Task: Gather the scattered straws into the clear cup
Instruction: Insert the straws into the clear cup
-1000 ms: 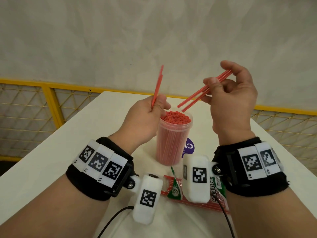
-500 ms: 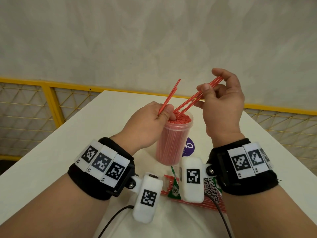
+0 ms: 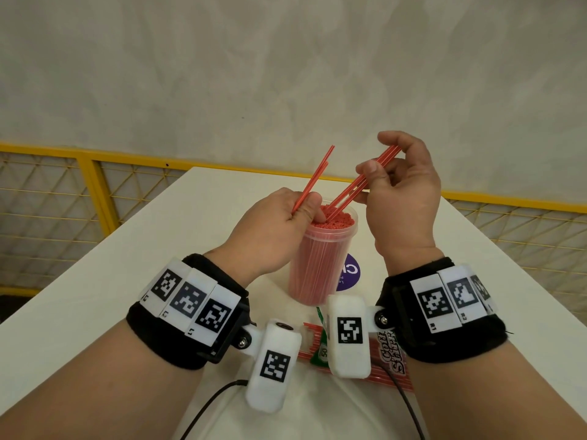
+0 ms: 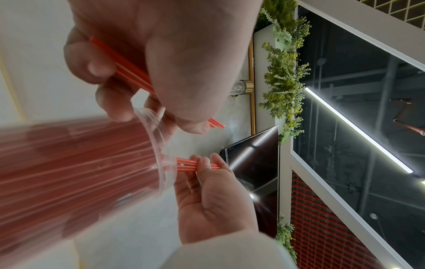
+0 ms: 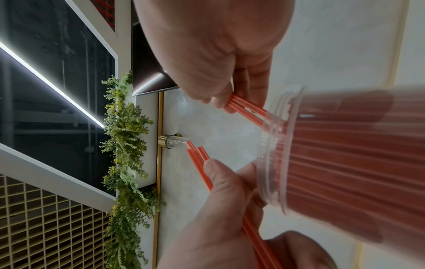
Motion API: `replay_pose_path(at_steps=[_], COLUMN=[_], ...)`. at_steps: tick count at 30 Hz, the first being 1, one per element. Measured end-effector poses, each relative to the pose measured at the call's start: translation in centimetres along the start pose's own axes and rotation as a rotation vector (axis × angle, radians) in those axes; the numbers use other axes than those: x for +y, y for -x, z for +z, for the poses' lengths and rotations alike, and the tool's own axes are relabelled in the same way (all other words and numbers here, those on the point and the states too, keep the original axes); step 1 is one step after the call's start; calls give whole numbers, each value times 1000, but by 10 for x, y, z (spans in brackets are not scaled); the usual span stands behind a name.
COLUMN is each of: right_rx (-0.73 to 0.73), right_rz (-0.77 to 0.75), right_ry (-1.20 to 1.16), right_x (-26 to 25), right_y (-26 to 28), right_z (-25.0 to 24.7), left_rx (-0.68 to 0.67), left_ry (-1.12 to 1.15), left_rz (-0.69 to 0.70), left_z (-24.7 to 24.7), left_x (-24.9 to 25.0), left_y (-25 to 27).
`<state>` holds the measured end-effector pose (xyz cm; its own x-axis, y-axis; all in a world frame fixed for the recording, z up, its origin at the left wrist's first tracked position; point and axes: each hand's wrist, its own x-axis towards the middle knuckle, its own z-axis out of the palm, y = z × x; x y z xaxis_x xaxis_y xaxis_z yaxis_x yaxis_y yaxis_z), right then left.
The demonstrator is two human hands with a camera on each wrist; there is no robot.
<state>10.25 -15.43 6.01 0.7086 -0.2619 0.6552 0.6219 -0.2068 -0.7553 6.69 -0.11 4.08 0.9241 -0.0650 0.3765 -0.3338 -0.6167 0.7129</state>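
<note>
Grip, right hand: thumb and fingers pinch a small bunch of red straws near their upper ends; clenched on them, not released.
Grip, left hand: thumb and forefinger pinch a second small bunch of straws; the other fingers curl at the cup mouth.
Cup: clear plastic, upright on the white table, centre of the head view, between the two hands. Packed near full w/ red straws; their ends show at the rim.
Right bunch, position: slants from upper right down to centre; lower tips are at the cup mouth, touching or just entering the packed ends. Right wrist view shows them crossing the rim.
Left bunch, position: slants up and right from the left hand, at the left side of the rim. Lower ends hidden by the fingers; cannot tell if they are inside.
Other item: a printed straw packet lies on the table at lower centre, partly hidden behind the wrist cameras.
Step in hand (judgement): insertion, approx. late stage, since the cup is almost full.
Next move (judgement): find a gap among the packed ends, line the right bunch closer to vertical, push down, then let go. Left hand prob. needs to steady the cup or part the straws.
Risk (judgement): thin straws may buckle or skid off the packed ends; cup may tip if pushed sideways.
</note>
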Motion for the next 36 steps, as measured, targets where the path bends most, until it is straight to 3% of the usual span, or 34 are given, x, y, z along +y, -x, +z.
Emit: replay_pose_path(at_steps=[5,9,11,15,19,22,26,31,36], right_rx=[-69,-448,-585,-429,-467,-396,-452,-328,-447], right_rz=[-12,93,206,277,308,292,286,144,-17], right_ry=[47,355,398,206,281,265,338,105,-82], right_x=[2,9,12,11,16,17,16,-4,-30], right_y=[-1,1,3,2,3,0,1,2,5], right_z=[1,0,0,2,1,0,0,3,-4], left_rx=[32,205,257,248,223,220,215,62,-150], left_ry=[55,178,225,222,190,185,230,375,479], left_rz=[-3,-32,-46,-62,-69,-71,-86,-152,-176], left_z=[0,1,0,-1,1,0,-2,-8,-16], left_x=[2,2,0,-4,-5,-4,0,6,10], left_y=[1,-1,-3,-4,-4,-4,-2,0,4])
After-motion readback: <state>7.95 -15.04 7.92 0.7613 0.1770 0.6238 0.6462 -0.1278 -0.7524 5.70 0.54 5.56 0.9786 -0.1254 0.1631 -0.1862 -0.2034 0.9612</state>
